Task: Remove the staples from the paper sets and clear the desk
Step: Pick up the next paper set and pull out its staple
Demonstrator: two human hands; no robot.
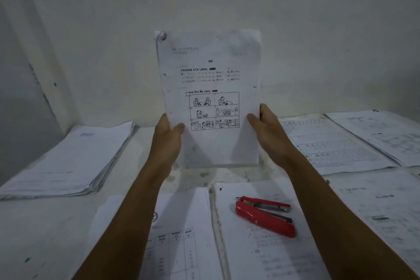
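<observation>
we hold paper set [210, 98] upright at 12 o'clock | left hand [168, 138], right hand [267, 134] fingers pinching its side edges, likely squaring sheets | stapler [264, 216] at 5 o'clock

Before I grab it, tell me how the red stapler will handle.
The red stapler looks rigid and compact, so it should lift without flexing. It lies open-jawed, so it may snap shut when squeezed. Resting on a loose paper sheet, a push would probably drag the sheet along.
</observation>
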